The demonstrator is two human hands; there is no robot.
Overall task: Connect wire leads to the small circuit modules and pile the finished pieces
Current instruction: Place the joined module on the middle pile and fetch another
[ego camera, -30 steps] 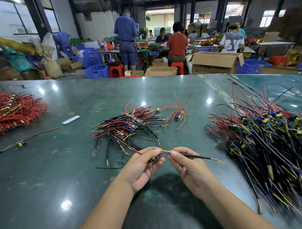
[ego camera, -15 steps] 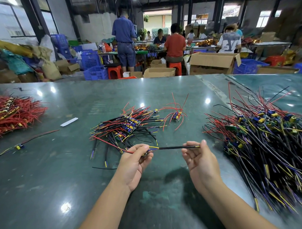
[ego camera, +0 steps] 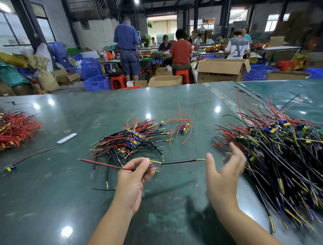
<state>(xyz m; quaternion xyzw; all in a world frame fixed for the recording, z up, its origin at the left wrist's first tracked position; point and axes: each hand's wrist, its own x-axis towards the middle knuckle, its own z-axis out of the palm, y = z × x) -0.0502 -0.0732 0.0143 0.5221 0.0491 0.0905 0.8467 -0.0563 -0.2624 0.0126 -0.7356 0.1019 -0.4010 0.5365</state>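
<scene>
Right hand (ego camera: 223,177) has let go of the black lead (ego camera: 178,161) now, fingers spread and empty, swinging toward the big pile (ego camera: 286,154) on the right. Left hand (ego camera: 133,180) pinches the wired module above the tabletop (ego camera: 50,199) — this piece looks finished. The module itself is hidden behind its fingers (ego camera: 143,162); the right fingers are blurred.

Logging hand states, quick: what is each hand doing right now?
Left hand: pinches the wired module, its black lead sticking out to the right.
Right hand: open, fingers spread, holding nothing.
</scene>
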